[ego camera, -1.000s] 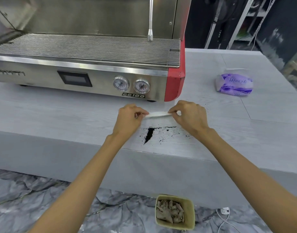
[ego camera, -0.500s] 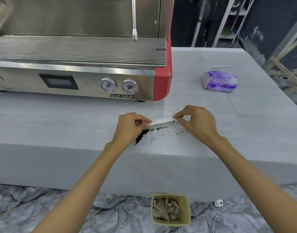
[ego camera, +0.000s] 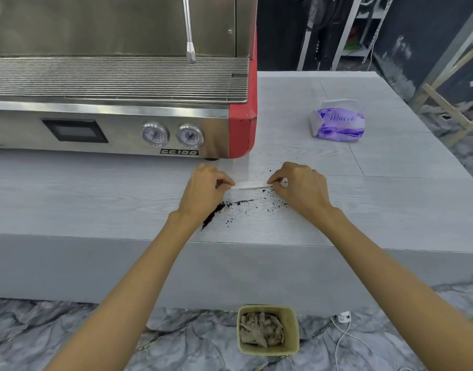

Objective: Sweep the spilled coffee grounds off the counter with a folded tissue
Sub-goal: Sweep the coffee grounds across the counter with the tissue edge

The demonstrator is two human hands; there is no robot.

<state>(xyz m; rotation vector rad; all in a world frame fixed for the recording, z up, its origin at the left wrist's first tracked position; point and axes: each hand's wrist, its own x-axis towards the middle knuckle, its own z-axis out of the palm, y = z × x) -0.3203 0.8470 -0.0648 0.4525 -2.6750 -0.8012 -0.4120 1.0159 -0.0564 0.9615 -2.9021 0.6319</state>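
From the head view, your left hand (ego camera: 207, 188) and right hand (ego camera: 300, 187) each pinch one end of the folded tissue (ego camera: 252, 185), fingers closed on it, so the strip is stretched taut between them like a blade. It sits low over the counter (ego camera: 96, 199), just in front of the espresso machine (ego camera: 123, 121) and off its red corner. You hold it on the machine side of the spill, so I judge you mean to draw it toward the counter edge, pushing the grounds ahead of it.

The coffee grounds (ego camera: 230, 207) lie nearer you than the tissue, farther out from the machine: a dense dark streak partly hidden under your left wrist, with loose specks scattered toward your right hand. A few specks also lie on the machine side of the strip and could be missed.

The waste bin (ego camera: 268, 330) stands on the floor in front of the machine, below the counter edge, probably placed to catch what falls.

Counted: two hands, one tissue strip, one main streak plus scattered specks, one bin, one purple tissue pack (ego camera: 338, 123) well to the right of the machine, and two gauges (ego camera: 172, 135) on its front.
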